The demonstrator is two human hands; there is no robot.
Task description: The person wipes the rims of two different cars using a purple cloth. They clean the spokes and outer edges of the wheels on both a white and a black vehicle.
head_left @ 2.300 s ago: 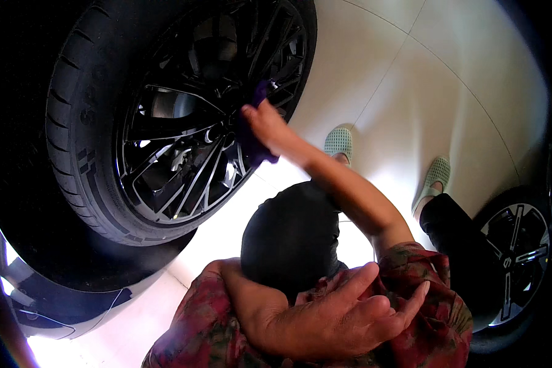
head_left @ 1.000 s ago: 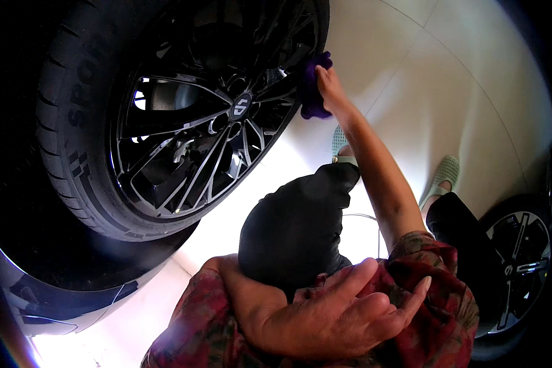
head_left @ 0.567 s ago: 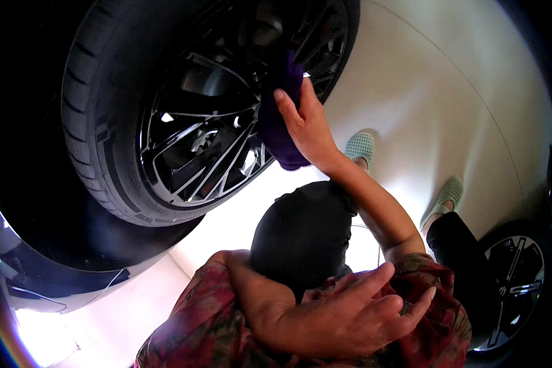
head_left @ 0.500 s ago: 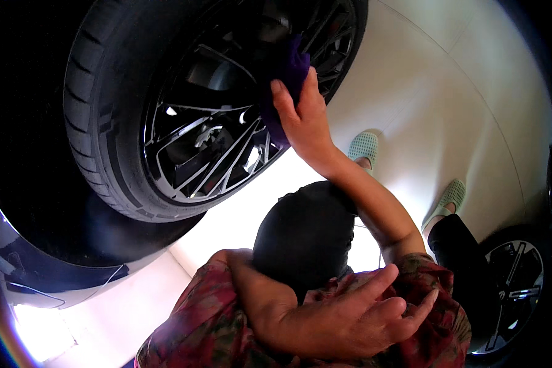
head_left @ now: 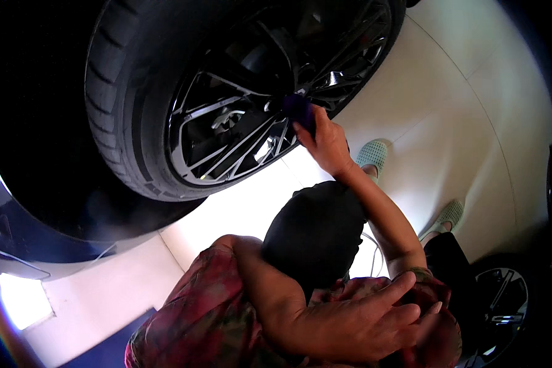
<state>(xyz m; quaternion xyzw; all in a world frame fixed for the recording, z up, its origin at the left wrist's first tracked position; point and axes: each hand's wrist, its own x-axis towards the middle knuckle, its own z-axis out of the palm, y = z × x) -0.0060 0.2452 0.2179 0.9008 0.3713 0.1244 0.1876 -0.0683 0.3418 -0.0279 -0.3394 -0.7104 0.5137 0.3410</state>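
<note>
A purple cloth [head_left: 299, 109] is bunched in my right hand [head_left: 332, 144], fingers closed on it and thumb on the left. It lies against the centre of a car wheel, by the black-and-silver spokes [head_left: 210, 113]. The black tyre [head_left: 113, 101] curves round them at the upper left. My left hand [head_left: 359, 325] lies low in front of my chest, back upward. It holds nothing that I can see; one finger is stretched, others are bent, and they are apart. A rounded black shape [head_left: 313, 236], seemingly my bent knee, stands between the arms.
Dark glossy bodywork [head_left: 49, 257] borders the wheel at the left. My feet wear pale green perforated clogs [head_left: 372, 158] on the light floor [head_left: 466, 135]. A second wheel [head_left: 503, 306] is at the lower right. A thin cable [head_left: 379, 257] loops near my right arm.
The view has shifted, putting the wheel farther right. My right hand and the cloth are lower in the picture; the cloth is more bunched, showing more of the wheel's centre. The left hand stays at my chest.
</note>
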